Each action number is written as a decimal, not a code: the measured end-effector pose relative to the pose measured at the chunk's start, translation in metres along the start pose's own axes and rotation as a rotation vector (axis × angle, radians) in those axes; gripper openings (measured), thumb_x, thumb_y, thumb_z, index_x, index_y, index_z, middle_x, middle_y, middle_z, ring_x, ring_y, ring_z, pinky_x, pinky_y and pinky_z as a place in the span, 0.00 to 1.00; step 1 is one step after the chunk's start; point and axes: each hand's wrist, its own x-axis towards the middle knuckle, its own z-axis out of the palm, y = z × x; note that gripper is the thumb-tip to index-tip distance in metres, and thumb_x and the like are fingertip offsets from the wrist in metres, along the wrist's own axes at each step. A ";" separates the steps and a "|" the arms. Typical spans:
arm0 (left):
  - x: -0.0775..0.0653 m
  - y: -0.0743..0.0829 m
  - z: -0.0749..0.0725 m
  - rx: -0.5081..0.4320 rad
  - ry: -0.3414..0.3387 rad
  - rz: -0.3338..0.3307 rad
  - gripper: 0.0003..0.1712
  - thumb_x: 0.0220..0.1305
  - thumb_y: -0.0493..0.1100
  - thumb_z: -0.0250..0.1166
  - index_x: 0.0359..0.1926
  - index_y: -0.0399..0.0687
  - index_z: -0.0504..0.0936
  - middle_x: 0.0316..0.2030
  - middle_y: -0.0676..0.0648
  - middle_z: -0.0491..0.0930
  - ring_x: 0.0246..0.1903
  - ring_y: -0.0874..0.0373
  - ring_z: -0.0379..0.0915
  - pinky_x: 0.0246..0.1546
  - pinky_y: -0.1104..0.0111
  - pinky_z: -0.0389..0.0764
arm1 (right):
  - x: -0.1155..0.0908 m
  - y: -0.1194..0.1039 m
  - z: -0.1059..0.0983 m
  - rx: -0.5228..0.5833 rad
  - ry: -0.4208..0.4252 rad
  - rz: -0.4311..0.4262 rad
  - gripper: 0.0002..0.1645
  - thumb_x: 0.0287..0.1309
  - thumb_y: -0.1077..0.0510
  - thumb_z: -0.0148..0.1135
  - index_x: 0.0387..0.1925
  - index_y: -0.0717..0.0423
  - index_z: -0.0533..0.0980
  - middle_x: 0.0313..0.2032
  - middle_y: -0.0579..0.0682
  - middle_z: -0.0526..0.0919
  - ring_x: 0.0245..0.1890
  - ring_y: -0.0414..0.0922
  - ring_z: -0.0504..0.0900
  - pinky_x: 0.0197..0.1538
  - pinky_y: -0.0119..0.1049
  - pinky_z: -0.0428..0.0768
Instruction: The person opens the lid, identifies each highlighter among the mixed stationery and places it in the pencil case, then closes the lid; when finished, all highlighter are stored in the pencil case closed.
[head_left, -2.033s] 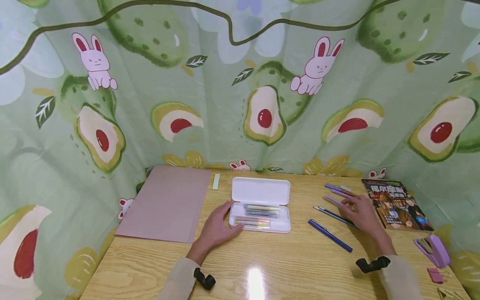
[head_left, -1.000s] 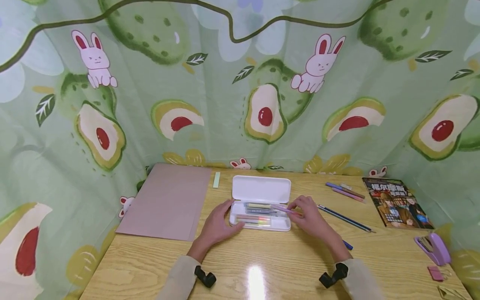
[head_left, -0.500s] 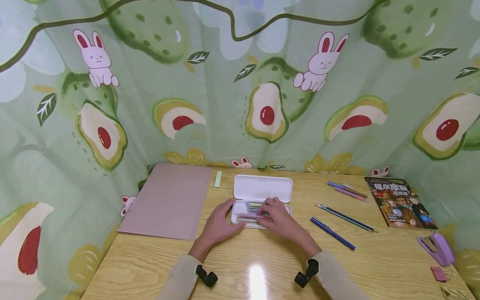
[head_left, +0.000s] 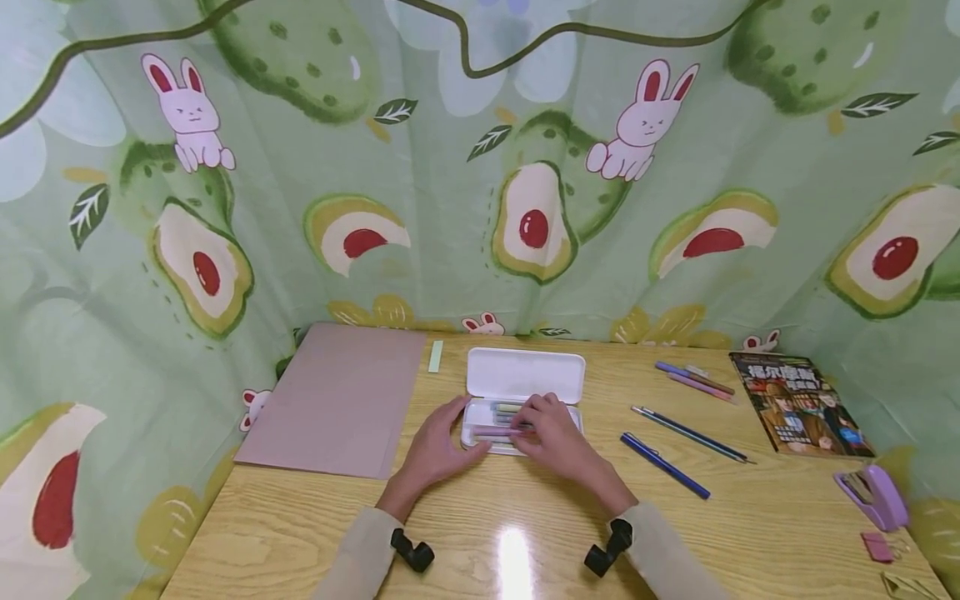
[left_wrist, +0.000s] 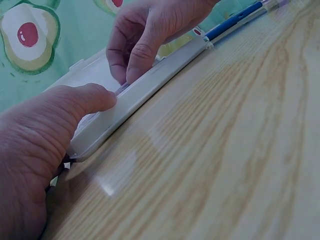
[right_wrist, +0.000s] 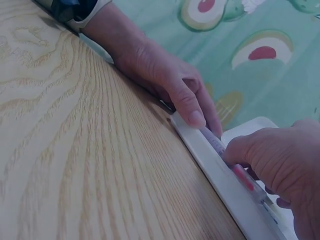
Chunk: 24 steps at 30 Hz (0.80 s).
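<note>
A white pencil case [head_left: 526, 373] lies with its lid tipped back on the wooden table, several pens in its tray. My left hand [head_left: 437, 443] holds the case's left end, thumb on the front rim and fingers towards the back. Down in the tray, my right hand [head_left: 558, 439] pinches a slim pinkish-purple pen [head_left: 491, 432] between thumb and fingers, along the front wall. The right wrist view shows a pink part of that pen [right_wrist: 243, 177] below my fingertips. My right hand hides part of the other pens [head_left: 507, 408].
Right of the case lie a blue pen [head_left: 663, 465], a dark pencil [head_left: 705, 440] and several other pens [head_left: 701, 386]. Further right are a comic-style book [head_left: 798, 408], a purple stapler [head_left: 877, 498] and a pink binder clip [head_left: 879, 547]. A mauve folder [head_left: 333, 400] lies left, near a pale green strip [head_left: 436, 357].
My right hand has picked up the purple pen from the right side, carried it left and lowered it into the case's tray. My left hand has stayed on the case.
</note>
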 end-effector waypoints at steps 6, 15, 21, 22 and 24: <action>0.000 0.000 0.000 -0.013 0.005 -0.003 0.51 0.57 0.64 0.76 0.76 0.47 0.70 0.72 0.42 0.72 0.71 0.41 0.68 0.69 0.45 0.71 | -0.003 0.002 -0.001 0.003 -0.014 0.055 0.07 0.61 0.52 0.75 0.34 0.48 0.84 0.37 0.43 0.78 0.41 0.45 0.69 0.49 0.43 0.70; -0.001 -0.002 0.001 -0.018 -0.010 -0.020 0.52 0.58 0.65 0.75 0.77 0.48 0.69 0.73 0.42 0.71 0.73 0.42 0.66 0.70 0.44 0.69 | -0.016 0.012 -0.019 0.123 0.006 0.089 0.17 0.60 0.52 0.77 0.49 0.52 0.85 0.44 0.47 0.79 0.45 0.45 0.69 0.49 0.44 0.69; -0.001 -0.002 0.001 -0.013 -0.015 -0.026 0.53 0.58 0.67 0.74 0.78 0.49 0.68 0.74 0.42 0.70 0.73 0.42 0.65 0.70 0.44 0.69 | -0.039 0.045 -0.046 0.160 0.112 0.152 0.26 0.58 0.57 0.78 0.57 0.59 0.81 0.47 0.57 0.80 0.49 0.51 0.70 0.50 0.48 0.67; -0.001 -0.002 0.001 -0.011 -0.017 -0.028 0.53 0.58 0.67 0.74 0.78 0.49 0.68 0.74 0.43 0.69 0.73 0.42 0.65 0.70 0.44 0.69 | -0.043 0.052 -0.050 0.156 0.132 0.164 0.28 0.57 0.58 0.78 0.58 0.60 0.80 0.47 0.58 0.79 0.49 0.53 0.69 0.50 0.49 0.66; -0.001 -0.002 0.001 -0.011 -0.013 -0.029 0.52 0.58 0.67 0.73 0.78 0.50 0.68 0.74 0.43 0.70 0.73 0.42 0.64 0.70 0.44 0.69 | -0.052 0.066 -0.061 0.147 0.164 0.201 0.31 0.57 0.59 0.78 0.60 0.62 0.78 0.48 0.61 0.79 0.48 0.55 0.69 0.49 0.50 0.65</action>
